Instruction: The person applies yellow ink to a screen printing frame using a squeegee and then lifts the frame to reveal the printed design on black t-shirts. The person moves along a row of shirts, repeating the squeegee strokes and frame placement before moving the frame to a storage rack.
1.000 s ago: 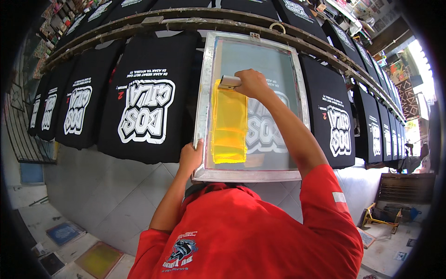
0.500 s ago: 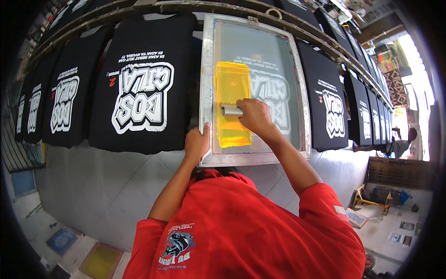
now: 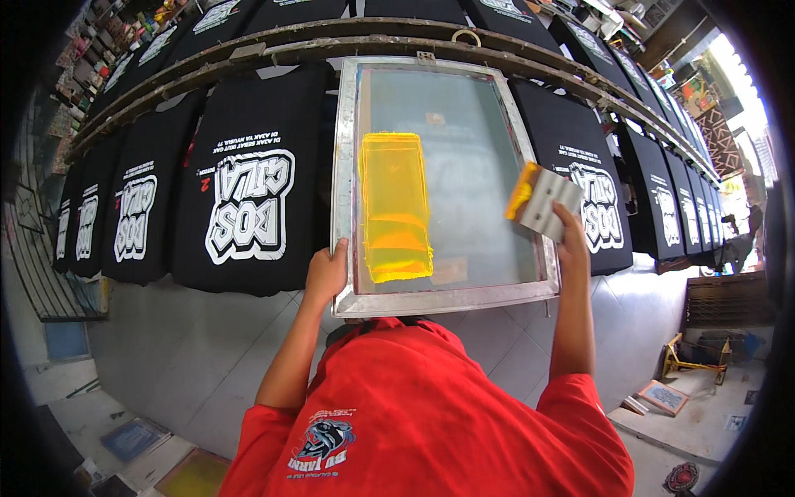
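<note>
A silk-screen [image 3: 476, 141] in a metal frame lies in front of me, with pale mesh and a long patch of yellow ink [image 3: 396, 190] on its left half. My left hand [image 3: 328, 272] is closed on the frame's left edge near the lower corner. In my right hand [image 3: 573, 236] is a squeegee [image 3: 546, 203] with a grey metal handle and yellow ink on its blade. It is tilted over the frame's right edge; whether this hand also grips the frame I cannot tell. The shirt under the mesh barely shows through.
Black printed shirts stand in a row on both sides, such as a left shirt [image 3: 248, 182] and a right shirt [image 3: 592, 186]. A long rail [image 3: 286, 56] runs behind the screen, with more shirts beyond. Grey floor tiles [image 3: 207, 331] lie below.
My right hand has moved the squeegee from the yellow ink to the frame's right edge. The white print seen through the mesh has faded from sight. My left hand stays on the frame.
</note>
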`<state>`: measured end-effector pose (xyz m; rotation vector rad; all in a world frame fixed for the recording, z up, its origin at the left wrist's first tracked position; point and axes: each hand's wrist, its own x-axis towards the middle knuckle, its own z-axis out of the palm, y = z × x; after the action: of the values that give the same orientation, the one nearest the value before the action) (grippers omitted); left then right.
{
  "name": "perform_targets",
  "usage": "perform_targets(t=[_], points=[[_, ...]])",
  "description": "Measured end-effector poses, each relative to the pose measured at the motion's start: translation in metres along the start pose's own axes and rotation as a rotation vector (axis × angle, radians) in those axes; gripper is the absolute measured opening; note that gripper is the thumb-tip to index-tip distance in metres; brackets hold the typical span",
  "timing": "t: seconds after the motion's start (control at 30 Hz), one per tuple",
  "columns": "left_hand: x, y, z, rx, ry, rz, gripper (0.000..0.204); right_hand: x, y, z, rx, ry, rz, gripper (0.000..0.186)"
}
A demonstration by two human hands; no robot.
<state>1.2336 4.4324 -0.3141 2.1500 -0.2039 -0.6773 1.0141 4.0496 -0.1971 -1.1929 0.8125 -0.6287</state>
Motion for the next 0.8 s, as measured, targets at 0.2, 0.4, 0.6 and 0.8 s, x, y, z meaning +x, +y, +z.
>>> perform_targets(t=[0.2, 0.4, 0.6, 0.8], points=[[-0.021, 0.026, -0.022, -0.084, 0.072, 0.128, 0.057, 0.017, 0.021, -0.086, 0.175, 0.054, 0.129, 0.041], [-0.031, 0.002, -0.063, -0.054, 0.078, 0.06, 0.053, -0.012, 0.019, -0.048, 0.167, 0.011, 0.139, 0.046], [-0.019, -0.067, -0.171, -0.117, 0.175, 0.115, 0.048, -0.06, 0.074, 0.068, 0.245, -0.024, 0.081, 0.042], [0.027, -0.224, -0.322, -0.11, 0.404, 0.135, 0.048, -0.126, 0.154, 0.272, 0.269, -0.315, 0.123, 0.045]])
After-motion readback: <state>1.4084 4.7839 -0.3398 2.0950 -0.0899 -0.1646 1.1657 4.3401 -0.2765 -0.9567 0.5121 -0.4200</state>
